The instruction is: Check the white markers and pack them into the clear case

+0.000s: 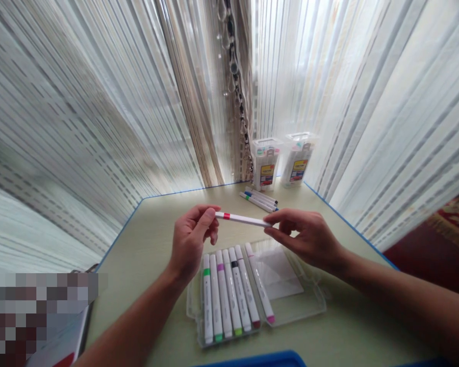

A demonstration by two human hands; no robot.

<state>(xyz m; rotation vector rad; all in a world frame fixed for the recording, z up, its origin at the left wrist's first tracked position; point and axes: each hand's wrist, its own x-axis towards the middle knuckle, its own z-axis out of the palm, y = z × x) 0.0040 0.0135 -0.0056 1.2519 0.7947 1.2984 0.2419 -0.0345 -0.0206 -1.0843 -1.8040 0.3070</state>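
Note:
I hold a white marker with a red band (241,219) level above the table, one end in each hand. My left hand (191,239) pinches the end near the red band. My right hand (306,235) pinches the other end between thumb and fingers. Below them lies an open clear plastic case (313,306) holding several white markers (229,295) with coloured caps, side by side.
A few loose markers (260,200) lie at the back of the pale green table (145,244). Two clear marker boxes (266,163) (299,159) stand upright against the striped curtains. A blue object's edge (260,359) shows at the near edge.

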